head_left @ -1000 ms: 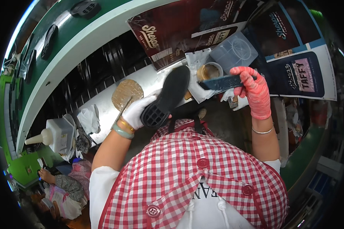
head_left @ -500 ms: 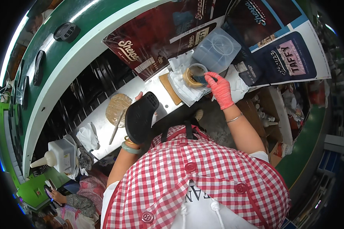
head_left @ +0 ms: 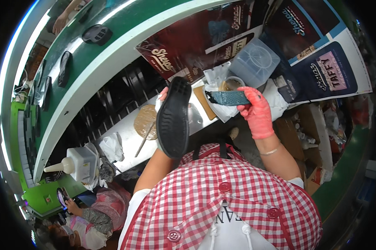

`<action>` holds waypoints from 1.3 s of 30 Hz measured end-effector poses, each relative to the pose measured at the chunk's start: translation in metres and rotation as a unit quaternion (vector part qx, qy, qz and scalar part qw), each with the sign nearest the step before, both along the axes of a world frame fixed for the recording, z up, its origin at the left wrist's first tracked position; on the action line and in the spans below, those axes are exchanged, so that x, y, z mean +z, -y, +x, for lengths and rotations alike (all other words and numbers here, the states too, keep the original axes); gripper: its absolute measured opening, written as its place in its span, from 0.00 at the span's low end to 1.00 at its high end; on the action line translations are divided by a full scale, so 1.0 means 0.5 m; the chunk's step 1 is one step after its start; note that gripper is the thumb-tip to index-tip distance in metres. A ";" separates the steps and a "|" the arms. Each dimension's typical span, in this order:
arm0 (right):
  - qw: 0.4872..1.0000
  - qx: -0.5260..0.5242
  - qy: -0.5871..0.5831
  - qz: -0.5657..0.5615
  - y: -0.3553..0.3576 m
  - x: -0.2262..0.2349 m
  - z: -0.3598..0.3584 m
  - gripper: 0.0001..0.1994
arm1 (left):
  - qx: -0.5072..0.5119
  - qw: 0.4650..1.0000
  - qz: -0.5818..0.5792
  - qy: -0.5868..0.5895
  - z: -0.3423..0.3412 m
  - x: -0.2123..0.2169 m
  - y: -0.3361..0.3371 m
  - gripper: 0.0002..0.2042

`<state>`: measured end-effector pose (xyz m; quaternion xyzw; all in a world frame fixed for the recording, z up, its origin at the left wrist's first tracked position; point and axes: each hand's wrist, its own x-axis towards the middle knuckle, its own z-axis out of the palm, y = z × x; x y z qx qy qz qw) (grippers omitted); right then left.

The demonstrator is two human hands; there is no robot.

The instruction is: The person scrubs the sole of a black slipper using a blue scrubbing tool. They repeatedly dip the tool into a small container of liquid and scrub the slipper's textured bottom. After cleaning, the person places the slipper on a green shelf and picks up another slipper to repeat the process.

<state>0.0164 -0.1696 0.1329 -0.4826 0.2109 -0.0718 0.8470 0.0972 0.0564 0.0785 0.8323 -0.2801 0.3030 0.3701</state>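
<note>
- The left hand (head_left: 163, 99) is gripping a black shoe sole (head_left: 174, 118), fingers wrapped behind it — tread facing the camera, above the steel bench (head_left: 125, 137).
- The right hand (head_left: 256, 111), in a pink glove, is pinching a blue strap (head_left: 228, 98) just right of the sole.
- A glue tin (head_left: 233, 83) is sitting beyond the strap.

clear plastic box (head_left: 254, 62), white glue bottle (head_left: 77, 162)

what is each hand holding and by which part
The left hand holds a black shoe sole from behind, near its upper end. The gloved right hand holds a blue textured strip by its right end.
</note>
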 end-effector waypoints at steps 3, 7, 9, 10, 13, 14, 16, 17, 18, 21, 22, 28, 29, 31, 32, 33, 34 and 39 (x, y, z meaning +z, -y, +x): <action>0.996 0.076 0.052 -0.010 -0.084 0.141 -0.022 0.11 | -0.094 0.835 -0.459 -0.288 0.007 0.046 0.016 0.24; 0.991 0.112 0.077 -0.018 -0.125 0.207 -0.045 0.12 | -0.041 0.641 -0.660 -0.390 -0.003 0.223 0.091 0.07; 0.990 0.113 0.084 -0.020 -0.131 0.217 -0.050 0.12 | -0.205 0.560 -0.651 -0.469 0.010 0.243 0.062 0.09; 0.989 0.116 0.084 -0.023 -0.134 0.220 -0.053 0.11 | -0.214 0.588 -0.630 -0.461 0.008 0.249 0.062 0.09; 0.988 0.123 0.091 -0.022 -0.139 0.225 -0.060 0.12 | -0.225 0.670 -0.573 -0.415 0.015 0.207 0.044 0.13; 0.988 0.122 0.091 -0.024 -0.142 0.226 -0.062 0.12 | -0.160 0.749 -0.531 -0.363 0.012 0.195 0.055 0.15; 0.989 0.113 0.090 -0.032 -0.144 0.230 -0.062 0.11 | -0.052 0.830 -0.481 -0.277 0.005 0.190 0.081 0.19; 0.989 0.107 0.097 -0.038 -0.144 0.227 -0.062 0.11 | -0.072 0.803 -0.515 -0.292 0.004 0.198 0.080 0.20; 0.988 0.101 0.104 -0.045 -0.145 0.225 -0.062 0.11 | -0.089 0.774 -0.548 -0.306 0.003 0.207 0.079 0.20; 0.989 0.072 0.119 -0.052 -0.144 0.220 -0.061 0.10 | -0.240 0.574 -0.660 -0.422 -0.006 0.241 0.056 0.20; 0.988 0.062 0.125 -0.059 -0.144 0.219 -0.060 0.10 | -0.268 0.549 -0.669 -0.424 -0.013 0.249 0.057 0.18; 0.986 0.028 0.148 -0.067 -0.134 0.228 -0.047 0.09 | -0.273 0.670 -0.588 -0.360 -0.017 0.235 0.048 0.16; 0.986 0.025 0.148 -0.069 -0.132 0.231 -0.045 0.09 | -0.284 0.659 -0.588 -0.374 -0.018 0.236 0.045 0.17; 0.986 0.021 0.148 -0.073 -0.127 0.236 -0.040 0.09 | -0.304 0.634 -0.587 -0.401 -0.021 0.244 0.042 0.18; 0.986 0.020 0.150 -0.075 -0.125 0.236 -0.036 0.09 | -0.278 0.594 -0.636 -0.407 -0.031 0.253 0.051 0.18; 0.985 0.018 0.151 -0.078 -0.122 0.236 -0.031 0.09 | -0.250 0.551 -0.682 -0.411 -0.049 0.268 0.067 0.19; 0.984 0.017 0.158 -0.075 -0.119 0.237 -0.028 0.09 | -0.265 0.524 -0.695 -0.415 -0.053 0.273 0.072 0.19; 0.978 -0.003 0.179 -0.110 -0.103 0.255 -0.007 0.09 | -0.487 0.446 -0.621 -0.422 -0.026 0.241 0.052 0.19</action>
